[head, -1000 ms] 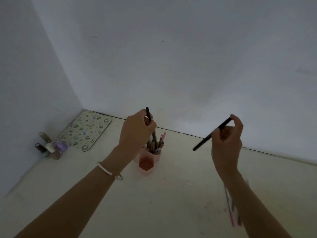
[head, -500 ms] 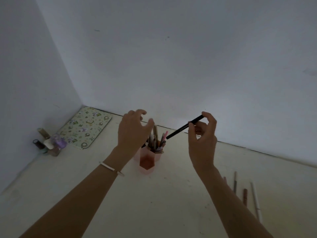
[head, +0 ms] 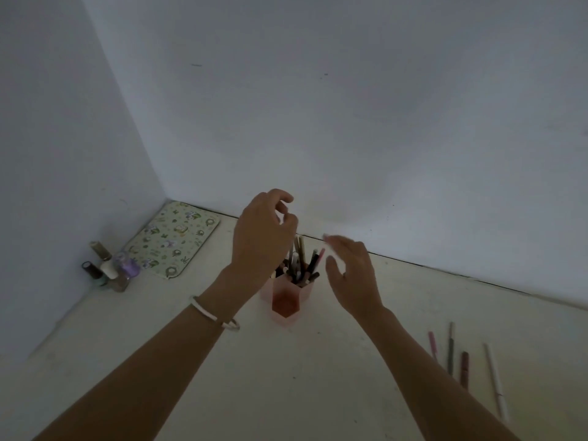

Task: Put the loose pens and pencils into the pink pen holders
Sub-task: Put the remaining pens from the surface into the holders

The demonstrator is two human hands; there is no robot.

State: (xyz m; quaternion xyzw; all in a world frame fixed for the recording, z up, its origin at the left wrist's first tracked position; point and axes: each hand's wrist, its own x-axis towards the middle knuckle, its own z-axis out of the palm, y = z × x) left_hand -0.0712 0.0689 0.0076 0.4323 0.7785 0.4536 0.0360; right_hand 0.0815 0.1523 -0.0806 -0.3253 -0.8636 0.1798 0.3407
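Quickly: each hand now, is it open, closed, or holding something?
Left hand: open, fingers loosely curled, holds nothing, above the pink pen holder.
Right hand: open, fingers relaxed, holds nothing.

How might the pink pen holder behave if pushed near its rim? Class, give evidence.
The pink pen holder probably tips rather than slides: it is tall, narrow, and its pens lean out above the rim. It likely feels stiff; its flat walls look like hard plastic.

open floor (head: 318,377) between pen holder (head: 286,300) and loose pens (head: 464,367)
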